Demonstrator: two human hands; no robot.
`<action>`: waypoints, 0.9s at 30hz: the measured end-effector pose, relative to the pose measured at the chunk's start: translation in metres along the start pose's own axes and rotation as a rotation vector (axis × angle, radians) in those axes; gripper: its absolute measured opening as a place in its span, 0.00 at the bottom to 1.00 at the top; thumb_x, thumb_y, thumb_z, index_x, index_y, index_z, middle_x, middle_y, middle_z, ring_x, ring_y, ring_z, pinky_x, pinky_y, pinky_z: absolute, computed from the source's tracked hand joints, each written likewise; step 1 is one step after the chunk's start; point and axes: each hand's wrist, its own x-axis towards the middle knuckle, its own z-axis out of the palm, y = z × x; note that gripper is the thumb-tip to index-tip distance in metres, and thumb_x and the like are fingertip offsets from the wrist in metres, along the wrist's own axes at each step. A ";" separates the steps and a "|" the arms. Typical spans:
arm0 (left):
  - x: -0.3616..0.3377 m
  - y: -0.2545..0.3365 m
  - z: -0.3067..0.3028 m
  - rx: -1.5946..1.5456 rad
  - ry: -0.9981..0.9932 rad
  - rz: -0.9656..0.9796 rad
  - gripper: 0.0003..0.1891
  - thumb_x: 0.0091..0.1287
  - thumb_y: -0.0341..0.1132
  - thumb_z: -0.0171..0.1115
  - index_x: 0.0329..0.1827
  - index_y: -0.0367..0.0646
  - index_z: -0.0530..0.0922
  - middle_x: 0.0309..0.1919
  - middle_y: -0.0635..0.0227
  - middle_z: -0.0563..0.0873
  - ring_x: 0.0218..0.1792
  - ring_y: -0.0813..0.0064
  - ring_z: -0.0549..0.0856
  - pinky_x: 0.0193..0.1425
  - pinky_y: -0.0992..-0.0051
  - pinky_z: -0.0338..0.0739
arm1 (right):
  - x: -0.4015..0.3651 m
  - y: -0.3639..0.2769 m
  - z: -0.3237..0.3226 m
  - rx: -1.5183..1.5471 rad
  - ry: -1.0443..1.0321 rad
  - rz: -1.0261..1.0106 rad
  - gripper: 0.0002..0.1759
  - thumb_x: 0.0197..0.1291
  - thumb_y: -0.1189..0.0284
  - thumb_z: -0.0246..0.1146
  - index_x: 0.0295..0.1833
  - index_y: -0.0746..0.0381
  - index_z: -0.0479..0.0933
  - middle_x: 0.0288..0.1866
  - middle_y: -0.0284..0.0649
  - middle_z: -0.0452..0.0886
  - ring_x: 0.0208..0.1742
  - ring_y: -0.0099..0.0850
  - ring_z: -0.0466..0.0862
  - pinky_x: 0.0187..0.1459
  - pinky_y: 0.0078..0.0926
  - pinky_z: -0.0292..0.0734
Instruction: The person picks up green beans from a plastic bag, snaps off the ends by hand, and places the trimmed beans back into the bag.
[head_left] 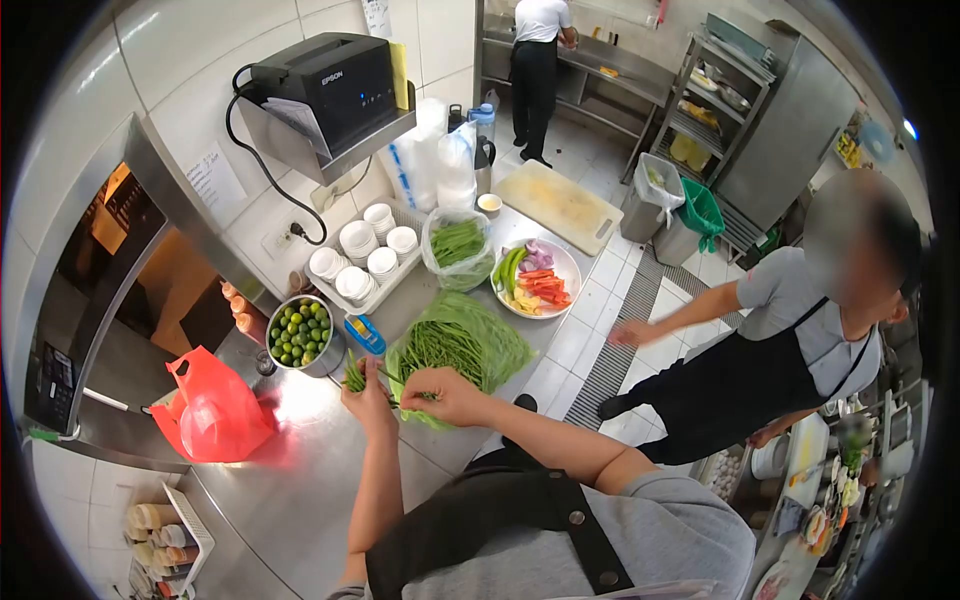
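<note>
While many things are set out on the counter (290, 490), in the head view both hands are held at the near side of the green plastic bag (505, 345), which is taken as the landmark. Long green beans (435, 345) are heaped on and within that bag, its mouth apparently spread so that strands can be reached easily.

Just to the left of the bag, a small bundle of green pieces (354, 376) is gripped in the left hand (370, 402), its fingers closed around it, probably so that the ends are kept together. The right hand (440, 397) is held over the bag's near edge with its fingers bent; whether its grip is closed on a strand cannot be told.

Left of the bag, limes (297, 330) are contained in a metal pot (328, 364), presumably to be stopped from rolling. Between pot and bag, a blue item (366, 335) is laid. Beyond the bag, greens (458, 241) are held in a clear bag (445, 277). To the bag's far right, cut vegetables (540, 280) are grouped by colour on 1 white plate (573, 264), seemingly so that each kind is kept apart.
</note>
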 end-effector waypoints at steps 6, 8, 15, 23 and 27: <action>0.009 -0.014 -0.017 -0.185 0.004 -0.275 0.09 0.71 0.35 0.68 0.44 0.38 0.80 0.26 0.70 0.81 0.18 0.85 0.72 0.21 0.82 0.64 | 0.007 0.058 -0.030 -0.021 0.187 0.332 0.15 0.70 0.65 0.63 0.38 0.67 0.83 0.32 0.44 0.85 0.34 0.35 0.85 0.41 0.32 0.79; 0.005 -0.019 -0.024 -0.303 -0.035 -0.423 0.10 0.71 0.37 0.68 0.45 0.40 0.79 0.24 0.73 0.78 0.21 0.83 0.74 0.22 0.82 0.66 | 0.004 0.075 -0.039 -0.206 0.086 0.506 0.19 0.71 0.63 0.62 0.33 0.68 0.83 0.29 0.44 0.85 0.30 0.41 0.85 0.42 0.38 0.80; -0.015 -0.031 -0.023 -0.360 -0.011 -0.742 0.09 0.74 0.37 0.64 0.46 0.42 0.75 0.23 0.75 0.74 0.22 0.82 0.74 0.23 0.83 0.67 | -0.021 0.123 -0.031 -0.887 0.052 0.520 0.19 0.63 0.75 0.60 0.57 0.74 0.75 0.57 0.56 0.77 0.59 0.52 0.77 0.58 0.44 0.76; -0.025 -0.031 -0.039 -0.369 -0.235 -0.741 0.08 0.74 0.36 0.63 0.42 0.44 0.74 0.18 0.81 0.66 0.16 0.88 0.63 0.18 0.83 0.54 | -0.012 0.142 -0.030 -1.132 0.335 0.340 0.23 0.57 0.78 0.60 0.59 0.75 0.74 0.67 0.57 0.70 0.65 0.51 0.72 0.59 0.45 0.75; -0.031 -0.018 -0.026 -0.264 -0.282 -0.769 0.08 0.74 0.35 0.64 0.43 0.44 0.75 0.16 0.82 0.63 0.15 0.89 0.61 0.16 0.83 0.52 | -0.005 0.121 -0.036 -1.204 0.235 0.266 0.17 0.57 0.77 0.59 0.52 0.73 0.78 0.67 0.58 0.70 0.64 0.50 0.73 0.58 0.45 0.75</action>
